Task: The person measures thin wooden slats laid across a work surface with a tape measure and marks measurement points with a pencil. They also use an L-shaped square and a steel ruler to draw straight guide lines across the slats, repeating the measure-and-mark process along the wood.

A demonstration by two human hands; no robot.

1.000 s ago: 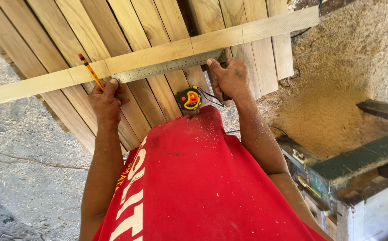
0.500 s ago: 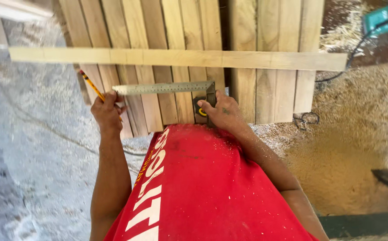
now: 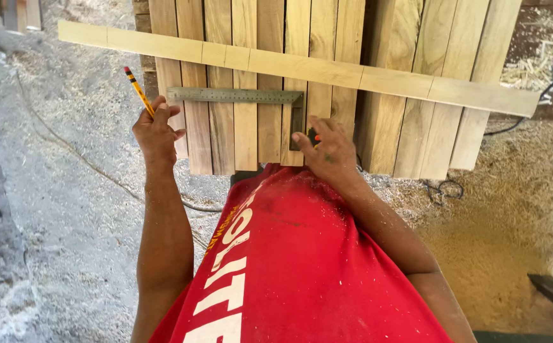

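— Gripping what, on the left?
— Left hand pinching a yellow pencil, tip pointing far and left, hovering just beside the steel square's left end.
— And on the right?
— Right hand pressing down, fingers spread, covering an orange-and-black tape measure near the square's stock.
— Resting where?
— Lying across upright planks, just near of the long pale batten.
— Any lettering?
— Only white letters running down the red shirt.
— Differing from before?
— Batten sitting tilted now, right end nearer; square staying below it.
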